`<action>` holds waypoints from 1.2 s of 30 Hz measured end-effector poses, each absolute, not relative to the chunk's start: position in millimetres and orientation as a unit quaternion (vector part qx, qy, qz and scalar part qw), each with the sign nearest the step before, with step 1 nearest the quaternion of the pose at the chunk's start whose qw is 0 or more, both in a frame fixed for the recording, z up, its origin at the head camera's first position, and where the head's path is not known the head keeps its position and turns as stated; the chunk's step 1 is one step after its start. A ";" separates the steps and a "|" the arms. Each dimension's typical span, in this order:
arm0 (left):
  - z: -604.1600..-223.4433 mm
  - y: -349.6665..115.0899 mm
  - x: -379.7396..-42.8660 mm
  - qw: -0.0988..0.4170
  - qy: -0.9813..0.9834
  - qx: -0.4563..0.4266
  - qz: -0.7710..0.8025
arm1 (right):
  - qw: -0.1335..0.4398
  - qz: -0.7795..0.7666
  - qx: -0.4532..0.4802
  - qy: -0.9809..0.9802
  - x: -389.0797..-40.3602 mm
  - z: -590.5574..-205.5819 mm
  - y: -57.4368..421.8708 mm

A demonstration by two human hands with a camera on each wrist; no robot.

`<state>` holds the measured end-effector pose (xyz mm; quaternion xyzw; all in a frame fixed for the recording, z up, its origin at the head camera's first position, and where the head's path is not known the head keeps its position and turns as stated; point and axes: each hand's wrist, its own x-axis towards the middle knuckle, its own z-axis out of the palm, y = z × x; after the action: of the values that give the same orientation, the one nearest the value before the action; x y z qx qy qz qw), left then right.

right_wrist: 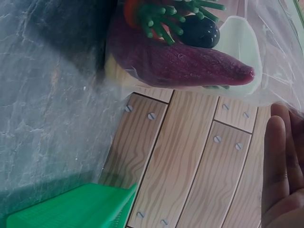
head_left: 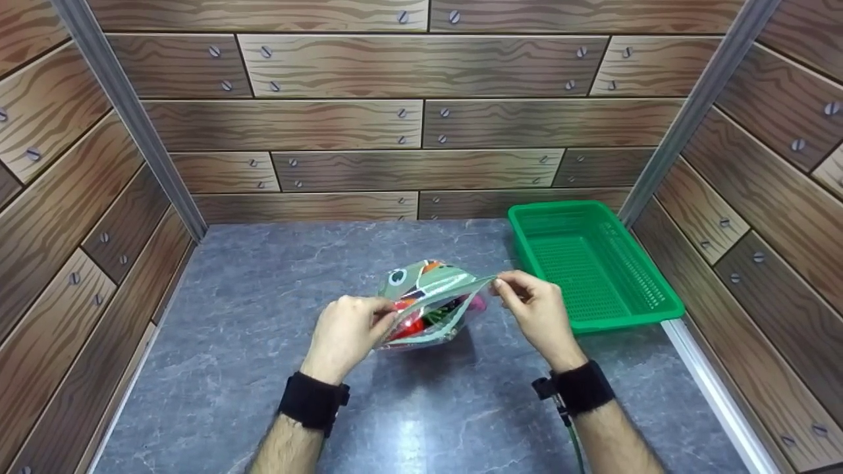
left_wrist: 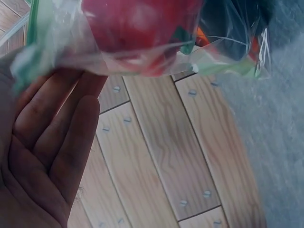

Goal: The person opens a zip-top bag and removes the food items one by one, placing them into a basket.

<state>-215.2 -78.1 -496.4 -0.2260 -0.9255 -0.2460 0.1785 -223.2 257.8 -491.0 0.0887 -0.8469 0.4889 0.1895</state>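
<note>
A clear zip bag with a printed pattern [head_left: 431, 283] is held at its top edge between both hands, its mouth parted. My left hand [head_left: 346, 332] pinches the left corner of the mouth, and my right hand [head_left: 537, 316] pinches the right corner. Inside the bag lie a red item [left_wrist: 142, 28], a purple tapering vegetable-like piece [right_wrist: 185, 66], a dark glossy round piece [right_wrist: 202, 32] and green stubby-ended stems [right_wrist: 161, 21]. In the left wrist view the lower fingers extend below the bag.
A green perforated plastic basket [head_left: 586, 326] stands to the right of the bag, near the right wall. The grey marbled tabletop [head_left: 263, 263] is enclosed by wood-patterned walls [head_left: 421, 125] at the back and sides. A cable [head_left: 574, 441] hangs from the right wrist strap.
</note>
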 end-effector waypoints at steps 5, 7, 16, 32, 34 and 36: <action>-505.7 -76.4 -224.6 0.120 -0.928 -0.220 -0.277 | 0.179 0.479 0.069 -0.857 -225.9 -497.6 261.0; -511.6 -75.4 -231.3 0.104 -0.927 -0.219 -0.286 | 0.179 0.475 0.066 -0.859 -226.4 -499.9 261.8; -536.0 -69.8 -251.4 0.041 -0.918 -0.217 -0.328 | 0.175 0.464 0.060 -0.866 -226.7 -505.0 262.1; -513.2 -28.8 -232.8 0.109 -0.925 -0.264 -0.250 | 0.178 0.468 0.060 -0.863 -225.1 -504.6 262.0; -513.5 -27.7 -232.8 0.111 -0.925 -0.258 -0.255 | 0.176 0.469 0.058 -0.864 -224.6 -504.6 262.5; -512.8 -28.0 -233.4 0.111 -0.923 -0.251 -0.268 | 0.173 0.466 0.055 -0.866 -224.3 -504.9 263.4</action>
<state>-233.4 -28.0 -512.8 -0.2513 -0.9235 -0.2679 0.1109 -224.3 263.4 -504.9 0.0546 -0.8659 0.4660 0.1733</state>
